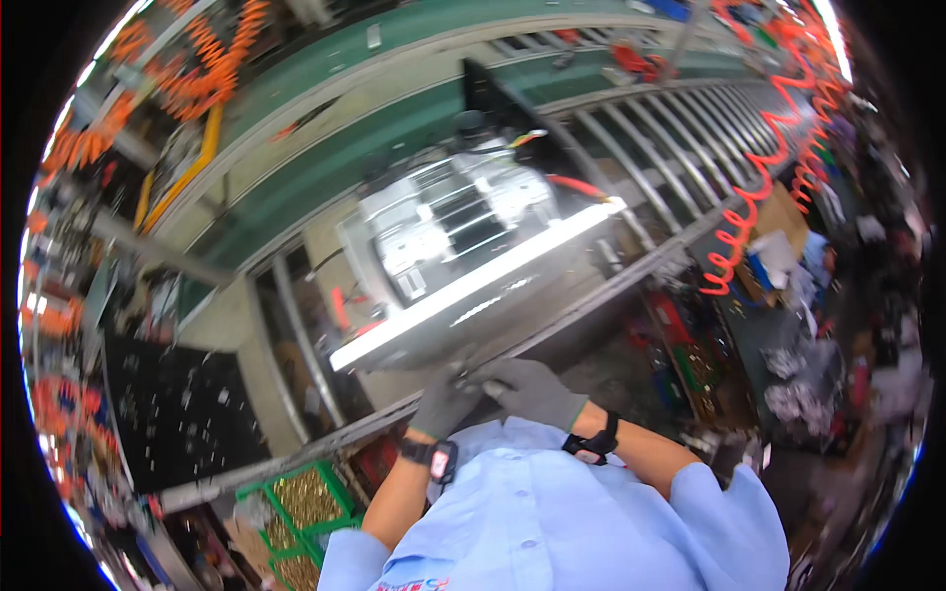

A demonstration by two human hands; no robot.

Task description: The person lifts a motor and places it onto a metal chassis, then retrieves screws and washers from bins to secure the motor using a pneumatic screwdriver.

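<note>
At the left end of the roller conveyor (306, 335), a black panel (182, 414) is laid; below its near rail, green bins (338, 488) are seen. A metal chassis (463, 241) is borne on its rollers. By its rail, the gloved left hand (446, 399) and right hand (534, 391) are held close together, fingers curled; whether anything is clamped cannot be told.

I note a light-blue, short-sleeved, buttoned shirt (527, 502) at lower centre, red-and-blue marking (419, 584) at the bottom edge. Left hand (446, 402) and right hand (537, 391): grey gloves (554, 400). Also worn: black wrist straps (415, 451) carrying small devices (442, 461).
</note>
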